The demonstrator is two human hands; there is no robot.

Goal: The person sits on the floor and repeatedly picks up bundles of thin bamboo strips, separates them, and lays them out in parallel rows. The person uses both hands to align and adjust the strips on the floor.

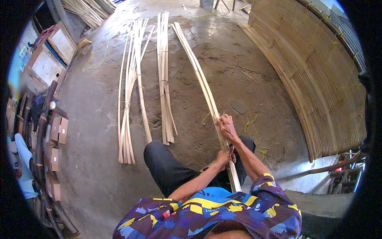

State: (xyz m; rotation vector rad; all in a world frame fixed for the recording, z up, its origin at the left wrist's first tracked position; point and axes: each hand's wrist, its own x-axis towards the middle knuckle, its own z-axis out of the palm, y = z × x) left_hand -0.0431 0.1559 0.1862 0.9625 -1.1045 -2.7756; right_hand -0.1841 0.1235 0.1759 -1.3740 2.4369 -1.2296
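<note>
Boxes, apparently closed, left of strips in right hand

Had a strip bundle on the floor left of the held strips, another bundle farther left — boxes far left, mat far right.
</note>
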